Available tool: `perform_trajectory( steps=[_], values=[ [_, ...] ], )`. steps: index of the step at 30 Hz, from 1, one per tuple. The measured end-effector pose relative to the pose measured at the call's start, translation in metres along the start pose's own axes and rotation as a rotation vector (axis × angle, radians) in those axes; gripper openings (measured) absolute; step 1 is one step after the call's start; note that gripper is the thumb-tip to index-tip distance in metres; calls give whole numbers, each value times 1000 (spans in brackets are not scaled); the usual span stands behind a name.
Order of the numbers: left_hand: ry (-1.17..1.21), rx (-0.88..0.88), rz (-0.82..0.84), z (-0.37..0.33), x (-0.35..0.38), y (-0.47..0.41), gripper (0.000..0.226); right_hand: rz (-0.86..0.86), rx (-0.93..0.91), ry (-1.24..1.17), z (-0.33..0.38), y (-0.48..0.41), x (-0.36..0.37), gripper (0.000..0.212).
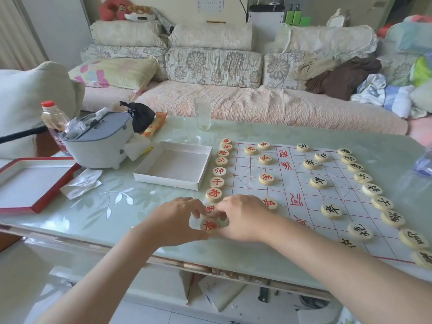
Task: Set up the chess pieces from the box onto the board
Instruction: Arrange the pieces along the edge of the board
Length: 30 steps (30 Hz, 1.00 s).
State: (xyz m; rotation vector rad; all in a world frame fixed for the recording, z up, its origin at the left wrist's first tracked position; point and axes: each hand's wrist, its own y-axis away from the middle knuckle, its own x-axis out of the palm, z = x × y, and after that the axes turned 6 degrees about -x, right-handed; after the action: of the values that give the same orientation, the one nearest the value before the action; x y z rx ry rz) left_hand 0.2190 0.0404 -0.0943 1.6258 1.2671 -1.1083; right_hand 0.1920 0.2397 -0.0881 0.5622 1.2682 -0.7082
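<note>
Spreading over the right half of the glass-topped table (105, 213), one paper xiangqi board (292, 181) lies with its red grid up, so the two armies face each other across the river band. One white box tray (168, 181) sits just beside the board's left edge, within easy reach, and it shows no pieces inside. By my judgement the unpacking is done. One red-edged lid (35, 208) rests further left, well apart from the board.

Both hands meet at the near left corner of the board. The left hand (182, 220) curls its thumb and fingers round the red chariot piece (208, 225), and the right hand (243, 218) bends its fingertips onto the same disc from the far side. They look to be seating it squarely on the corner point, which closes the red back rank.

Black stands complete on the right. I count nine black back-rank pieces (371, 190), five black soldiers (331, 210) and two black cannons (360, 231), sixteen in all. On the red side I count nine red back-rank pieces (219, 171) including the held chariot, four red soldiers (266, 178) and one red cannon (250, 149). The right hand covers the spots where a second cannon and a fifth soldier belong, so I cannot tell whether they are down.
</note>
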Motion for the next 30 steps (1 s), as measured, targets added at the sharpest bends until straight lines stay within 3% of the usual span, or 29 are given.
perform_trajectory(
  steps=[6, 12, 19, 30],
  values=[
    [-3, -22, 12, 7, 4, 3, 42, -36, -4, -38, 9, -3, 9, 37],
    [118, -93, -7, 9, -5, -5, 44, -103, 111, -118, -13, -11, -13, 25],
    [178, -148, -80, 2, 11, -31, 22, -81, 104, -69, -17, -24, 1, 28],
    [222, -153, -78, 11, 12, -41, 27, -117, 116, -135, -21, -25, -3, 24]
  ],
)
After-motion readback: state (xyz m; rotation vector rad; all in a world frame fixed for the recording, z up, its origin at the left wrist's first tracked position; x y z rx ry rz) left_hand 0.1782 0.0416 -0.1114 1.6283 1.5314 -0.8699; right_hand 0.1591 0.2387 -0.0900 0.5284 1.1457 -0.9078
